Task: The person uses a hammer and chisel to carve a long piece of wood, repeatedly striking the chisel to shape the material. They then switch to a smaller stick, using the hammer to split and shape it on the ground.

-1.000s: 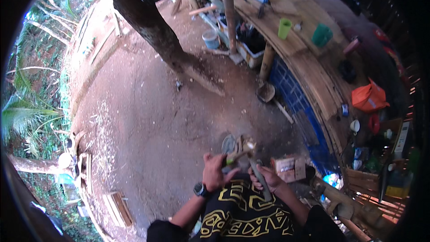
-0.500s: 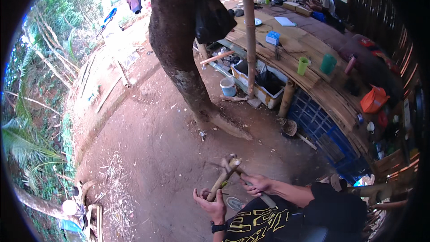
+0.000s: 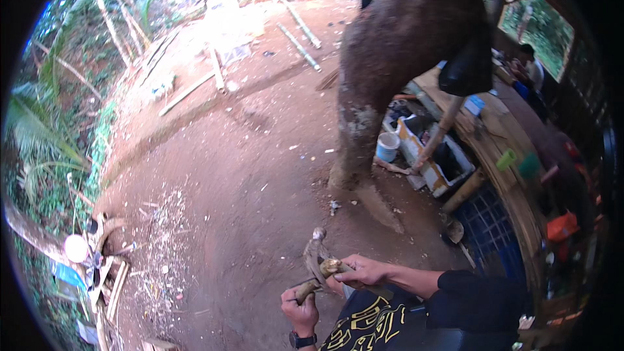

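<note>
Head has tipped up vs a sec ago: tree trunk [image 3: 403, 58] & workbench [image 3: 513, 175] now fill upper view. Left hand [image 3: 300, 309] still fisted on knife handle; right hand [image 3: 364, 272] grips forked wood piece [image 3: 316, 257], low centre, over dirt ground [image 3: 247, 188]. Carving unbroken.

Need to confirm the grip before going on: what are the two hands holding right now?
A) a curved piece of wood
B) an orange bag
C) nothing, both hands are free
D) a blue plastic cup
A: the left hand grips the lower end of the curved piece of wood, and the right hand holds it higher up.
</note>
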Motion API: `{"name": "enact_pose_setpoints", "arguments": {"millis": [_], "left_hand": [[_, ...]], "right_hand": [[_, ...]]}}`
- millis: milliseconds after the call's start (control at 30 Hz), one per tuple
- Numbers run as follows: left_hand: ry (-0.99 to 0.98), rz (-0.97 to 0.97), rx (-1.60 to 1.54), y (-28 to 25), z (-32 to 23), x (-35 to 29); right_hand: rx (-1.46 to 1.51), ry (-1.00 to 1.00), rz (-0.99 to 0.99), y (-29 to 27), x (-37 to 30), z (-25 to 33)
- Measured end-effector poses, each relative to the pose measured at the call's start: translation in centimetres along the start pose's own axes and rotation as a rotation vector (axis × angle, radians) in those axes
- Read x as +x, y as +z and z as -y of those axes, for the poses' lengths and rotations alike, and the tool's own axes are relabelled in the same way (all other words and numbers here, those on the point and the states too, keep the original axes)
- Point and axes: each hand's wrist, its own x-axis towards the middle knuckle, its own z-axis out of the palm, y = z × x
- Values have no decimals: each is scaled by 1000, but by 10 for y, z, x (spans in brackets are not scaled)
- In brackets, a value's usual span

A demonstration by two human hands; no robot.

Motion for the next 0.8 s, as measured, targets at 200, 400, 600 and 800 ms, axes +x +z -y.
{"name": "enact_pose_setpoints", "arguments": {"millis": [200, 400, 600, 800], "left_hand": [[-281, 16, -160, -11, 88, 132], [-346, 120, -227, -30, 162, 264], [-221, -243, -110, -10, 226, 402], [32, -10, 192, -40, 369, 522]], "right_hand": [[-236, -111, -16, -22, 164, 83], [-593, -418, -186, -36, 294, 178], [-235, -314, -208, -31, 417, 246], [302, 16, 7, -35, 527, 318]]}}
